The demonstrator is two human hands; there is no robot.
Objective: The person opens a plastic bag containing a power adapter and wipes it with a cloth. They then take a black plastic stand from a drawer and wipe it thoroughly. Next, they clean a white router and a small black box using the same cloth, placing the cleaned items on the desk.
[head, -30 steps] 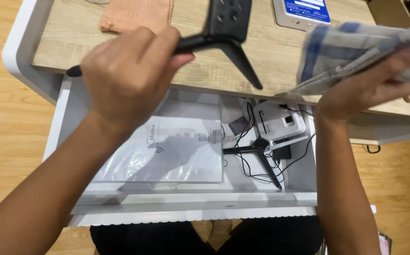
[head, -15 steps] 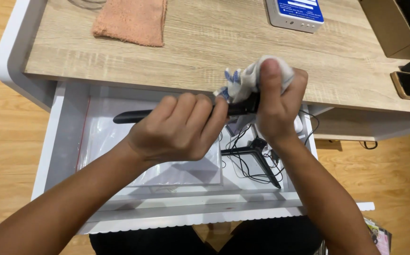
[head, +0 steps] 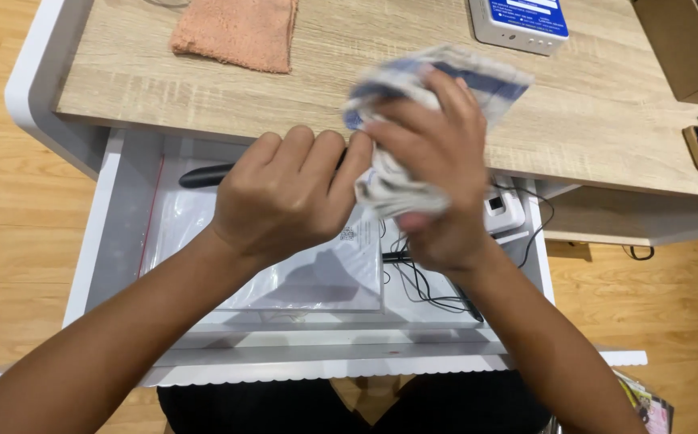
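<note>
Nearest, the open drawer (head: pixel 116 241) holds a clear plastic sleeve of papers (head: pixel 301 277), a tangle of black cables (head: pixel 425 285) and a small white box (head: pixel 503 210). Above it the left hand (head: pixel 285 197) has its grip clamped around a black stand (head: pixel 204 174), whose free end pokes out to the left. The right hand (head: pixel 437 161) is closed on a bunched white and blue cloth (head: pixel 413 88) pressed against the stand's other end. A slip of either grip could drop the stand into the cables, and a loose fold could snag. Farther off, the worktop (head: pixel 365 72) carries an orange towel (head: pixel 236 32) and a white device with a blue top (head: pixel 518 20).
</note>
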